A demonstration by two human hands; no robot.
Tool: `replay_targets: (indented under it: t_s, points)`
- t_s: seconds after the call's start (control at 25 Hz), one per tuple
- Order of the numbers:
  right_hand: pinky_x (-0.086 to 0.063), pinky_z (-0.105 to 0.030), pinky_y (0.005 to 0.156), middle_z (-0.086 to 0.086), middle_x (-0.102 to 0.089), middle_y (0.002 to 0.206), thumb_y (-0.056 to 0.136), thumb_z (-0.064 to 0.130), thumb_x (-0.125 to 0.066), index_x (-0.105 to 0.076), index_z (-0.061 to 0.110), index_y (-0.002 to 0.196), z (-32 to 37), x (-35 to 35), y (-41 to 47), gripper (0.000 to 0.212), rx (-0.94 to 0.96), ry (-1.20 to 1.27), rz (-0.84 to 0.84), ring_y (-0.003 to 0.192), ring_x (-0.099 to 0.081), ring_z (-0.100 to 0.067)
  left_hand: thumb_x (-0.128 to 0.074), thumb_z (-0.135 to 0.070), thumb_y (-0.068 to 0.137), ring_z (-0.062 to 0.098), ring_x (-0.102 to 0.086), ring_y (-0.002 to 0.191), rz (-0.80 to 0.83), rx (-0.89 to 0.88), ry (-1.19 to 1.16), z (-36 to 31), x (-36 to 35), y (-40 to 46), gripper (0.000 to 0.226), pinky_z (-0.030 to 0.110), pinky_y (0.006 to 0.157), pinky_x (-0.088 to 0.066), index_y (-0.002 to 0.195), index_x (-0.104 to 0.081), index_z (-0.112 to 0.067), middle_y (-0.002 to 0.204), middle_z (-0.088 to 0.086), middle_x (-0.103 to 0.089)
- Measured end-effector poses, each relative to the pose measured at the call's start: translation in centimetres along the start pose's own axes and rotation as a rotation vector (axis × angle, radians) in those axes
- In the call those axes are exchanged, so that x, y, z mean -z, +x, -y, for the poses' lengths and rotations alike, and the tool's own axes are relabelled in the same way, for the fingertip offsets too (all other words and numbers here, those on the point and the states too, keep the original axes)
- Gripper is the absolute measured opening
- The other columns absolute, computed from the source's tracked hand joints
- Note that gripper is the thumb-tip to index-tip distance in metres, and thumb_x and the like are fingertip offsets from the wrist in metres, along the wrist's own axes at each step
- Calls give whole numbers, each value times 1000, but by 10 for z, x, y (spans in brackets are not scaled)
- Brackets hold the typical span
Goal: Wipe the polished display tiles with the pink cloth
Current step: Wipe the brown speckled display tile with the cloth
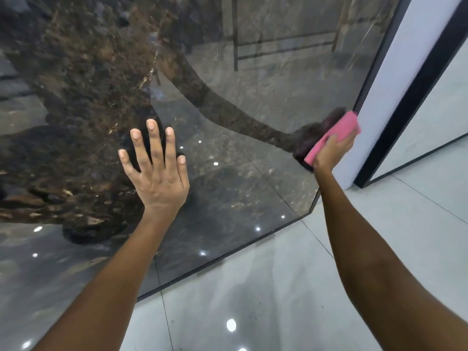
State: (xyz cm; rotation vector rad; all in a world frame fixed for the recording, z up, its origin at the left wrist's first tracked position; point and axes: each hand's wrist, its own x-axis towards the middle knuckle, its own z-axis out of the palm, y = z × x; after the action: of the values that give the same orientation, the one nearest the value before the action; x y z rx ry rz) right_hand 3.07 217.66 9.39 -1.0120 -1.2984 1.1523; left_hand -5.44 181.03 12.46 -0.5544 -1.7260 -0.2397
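Pink cloth: the folded pink cloth point(334, 136) lies flat against the dark display tile point(253, 102) at about 3 o'clock in the view, its top corner touching the tile's right edge.
Right hand: the right hand point(330, 154) presses the cloth to the tile, fingers curled over the cloth's lower half and gripping it.
Left hand: the left hand point(157, 168) is spread flat on the tile near centre, fingers straight and apart, holding nothing.
Tile surface: glossy brown-and-grey marbling, mirroring both arms, the cloth and small ceiling lights.
In the way: a white panel point(395, 79) with a black frame point(415, 97) stands just beside the cloth at 3 o'clock, closing off that side.
Edges: the tile's lower edge runs from 7 o'clock up toward 4 o'clock, with a cut corner beneath the right forearm.
Open room: broad tile face lies toward 12 and 9 o'clock; pale floor tiles point(278, 287) spread from 5 to 6 o'clock.
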Motion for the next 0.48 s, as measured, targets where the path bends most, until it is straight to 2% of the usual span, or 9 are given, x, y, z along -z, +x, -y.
replay_targets:
  t_s: [0.08,0.12,0.16,0.24,0.28,0.32,0.36,0.4,0.48]
  points:
    - [-23,-40,116,-18,-22,156,88,17,-45,-13,5,153,-25,4,-50,73,-329,-40,30,141,-29,-31,-27,-31,103,26,13,149,16,16,-8,-1,2,1,62,48,119,5,156,-1,-16,162,4,15]
    - [-14,-36,118,-19,-14,158,93,13,-46,-10,3,152,-33,1,-92,70,-337,-97,86,145,-20,-32,-28,-30,103,24,14,149,29,22,-25,-1,4,2,62,48,119,6,156,-1,-16,162,3,16]
    - [-6,-34,119,-20,-6,159,94,9,-48,-9,2,152,-36,-2,-142,69,-229,-137,189,147,-10,-31,-29,-30,103,23,15,149,43,26,-51,-1,6,3,61,47,119,7,156,-2,-17,162,1,17]
    - [-2,-37,119,-16,1,160,93,16,-48,-7,13,153,-25,-5,-243,73,330,-194,492,148,4,-25,-31,-28,104,19,14,149,74,38,-143,4,13,3,57,44,120,8,156,-11,-17,163,-1,12]
    - [-4,-39,118,-15,1,160,91,23,-46,-3,21,154,-22,0,-269,76,666,-271,647,148,9,-22,-33,-26,104,17,12,149,95,50,-197,6,17,1,55,41,120,8,156,-16,-17,164,-1,6]
    - [-6,-40,116,-13,1,159,88,28,-43,-1,28,154,-11,2,-263,78,907,-337,705,147,12,-20,-33,-25,104,15,10,150,121,56,-232,9,22,-3,53,39,120,7,155,-20,-18,164,-2,0]
    - [-8,-43,114,-13,0,158,84,31,-42,-3,32,153,4,-2,-234,80,998,-348,678,147,11,-20,-32,-25,104,14,9,150,149,47,-240,14,25,-8,53,37,121,7,155,-20,-19,163,-3,0]
    - [-9,-48,115,-16,-3,158,79,31,-41,-9,29,154,26,-5,-204,81,917,-323,568,147,6,-23,-29,-27,105,14,10,150,177,17,-226,17,28,-14,53,36,120,7,156,-15,-21,163,-5,4]
    - [-15,-60,114,-23,-12,157,74,29,-37,-26,14,151,68,-12,-152,80,589,-140,233,147,-8,-34,-19,-35,106,16,11,150,223,-56,-201,22,29,-28,53,37,120,7,156,-8,-22,163,-8,10]
